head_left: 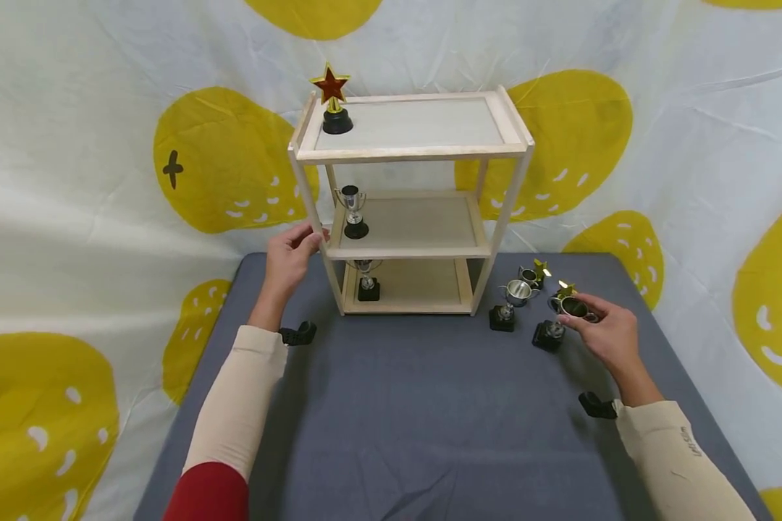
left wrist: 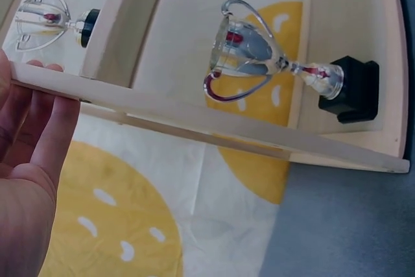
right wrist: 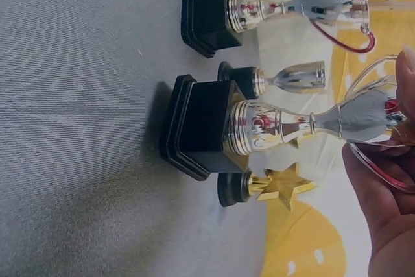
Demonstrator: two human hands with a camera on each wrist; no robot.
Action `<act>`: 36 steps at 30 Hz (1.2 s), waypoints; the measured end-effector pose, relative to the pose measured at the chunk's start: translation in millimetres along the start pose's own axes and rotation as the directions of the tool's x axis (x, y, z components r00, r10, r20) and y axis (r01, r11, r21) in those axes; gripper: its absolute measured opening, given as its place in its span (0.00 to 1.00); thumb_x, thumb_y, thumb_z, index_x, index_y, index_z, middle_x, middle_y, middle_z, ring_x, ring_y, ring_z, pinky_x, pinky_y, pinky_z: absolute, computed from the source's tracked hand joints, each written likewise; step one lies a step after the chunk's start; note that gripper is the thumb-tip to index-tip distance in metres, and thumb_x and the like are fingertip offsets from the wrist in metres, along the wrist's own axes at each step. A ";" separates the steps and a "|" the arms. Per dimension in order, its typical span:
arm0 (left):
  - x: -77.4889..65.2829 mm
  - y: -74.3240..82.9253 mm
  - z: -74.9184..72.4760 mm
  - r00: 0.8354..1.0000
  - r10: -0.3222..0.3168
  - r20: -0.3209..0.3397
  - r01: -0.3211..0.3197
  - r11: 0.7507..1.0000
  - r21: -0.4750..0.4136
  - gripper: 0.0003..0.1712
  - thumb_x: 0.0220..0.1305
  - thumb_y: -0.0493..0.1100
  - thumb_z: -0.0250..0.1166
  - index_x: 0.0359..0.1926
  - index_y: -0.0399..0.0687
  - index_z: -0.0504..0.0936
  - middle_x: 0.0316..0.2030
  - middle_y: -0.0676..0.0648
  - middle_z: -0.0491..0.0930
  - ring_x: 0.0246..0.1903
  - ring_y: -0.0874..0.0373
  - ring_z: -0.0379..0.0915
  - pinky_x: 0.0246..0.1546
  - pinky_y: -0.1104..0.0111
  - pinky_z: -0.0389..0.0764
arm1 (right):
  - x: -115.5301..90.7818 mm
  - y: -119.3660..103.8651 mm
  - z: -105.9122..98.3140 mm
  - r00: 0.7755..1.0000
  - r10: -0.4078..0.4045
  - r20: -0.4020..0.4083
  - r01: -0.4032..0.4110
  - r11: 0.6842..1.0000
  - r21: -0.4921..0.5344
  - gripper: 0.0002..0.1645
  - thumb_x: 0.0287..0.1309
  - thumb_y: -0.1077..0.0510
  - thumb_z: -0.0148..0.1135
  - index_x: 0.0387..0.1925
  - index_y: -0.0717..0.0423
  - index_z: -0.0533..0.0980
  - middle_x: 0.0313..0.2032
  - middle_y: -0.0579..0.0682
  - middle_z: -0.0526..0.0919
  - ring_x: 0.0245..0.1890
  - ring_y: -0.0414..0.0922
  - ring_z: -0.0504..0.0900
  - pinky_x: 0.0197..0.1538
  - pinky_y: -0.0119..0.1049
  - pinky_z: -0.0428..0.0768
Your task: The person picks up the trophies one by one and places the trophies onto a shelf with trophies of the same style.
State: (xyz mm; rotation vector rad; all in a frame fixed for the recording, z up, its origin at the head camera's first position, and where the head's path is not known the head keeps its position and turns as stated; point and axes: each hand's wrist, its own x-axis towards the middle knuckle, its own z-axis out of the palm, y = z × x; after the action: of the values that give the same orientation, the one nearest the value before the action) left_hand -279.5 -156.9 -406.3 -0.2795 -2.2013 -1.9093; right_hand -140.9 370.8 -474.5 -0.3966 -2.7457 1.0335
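On the right, my right hand holds a silver trophy cup by its bowl, near the handles. The cup's black square base is close to the table; whether it touches cannot be told. My left hand grips the left front post of a wooden three-tier shelf, thumb on one side and fingers on the other. A star trophy stands on the shelf's top tier at left, a small silver cup on the middle tier, and another silver cup on the bottom tier.
Beside the held cup stands another silver cup with a square base. Behind are a smaller silver cup and gold star trophies. Grey cloth covers the table; a patterned curtain hangs behind it.
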 end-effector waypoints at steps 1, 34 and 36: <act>0.0 0.2 -0.2 1.000 -0.006 -0.001 0.006 1.000 0.001 0.18 0.67 0.43 0.64 0.56 0.43 0.83 0.46 0.37 0.85 0.45 0.59 0.82 0.51 0.68 0.85 | -0.9 -1.7 -1.1 1.000 -0.005 0.000 0.005 1.000 -0.005 0.38 0.53 0.38 0.71 0.61 0.52 0.77 0.56 0.64 0.81 0.37 0.31 0.71 0.28 0.26 0.69; -0.2 3.6 -1.3 1.000 -0.011 0.027 0.012 0.999 -0.051 0.19 0.67 0.38 0.62 0.58 0.37 0.81 0.43 0.41 0.87 0.42 0.63 0.82 0.51 0.68 0.85 | -27.1 -58.9 -2.6 0.979 -0.202 0.015 0.201 0.978 0.052 0.30 0.49 0.46 0.77 0.54 0.51 0.82 0.48 0.62 0.86 0.28 0.15 0.71 0.27 0.22 0.76; -0.7 3.6 -1.5 1.000 -0.004 0.021 0.005 0.999 -0.050 0.19 0.67 0.39 0.63 0.58 0.38 0.81 0.44 0.41 0.87 0.42 0.63 0.82 0.52 0.68 0.85 | -26.4 -61.6 -0.5 0.976 -0.216 0.020 0.214 0.975 0.052 0.30 0.49 0.46 0.77 0.54 0.51 0.82 0.47 0.61 0.87 0.29 0.15 0.72 0.28 0.23 0.77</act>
State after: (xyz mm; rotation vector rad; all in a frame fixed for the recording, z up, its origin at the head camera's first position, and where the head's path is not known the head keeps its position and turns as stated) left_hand -277.8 -157.9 -402.9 -0.3048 -2.1718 -1.9748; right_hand -127.1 318.5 -435.1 -0.0759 -2.7037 1.0537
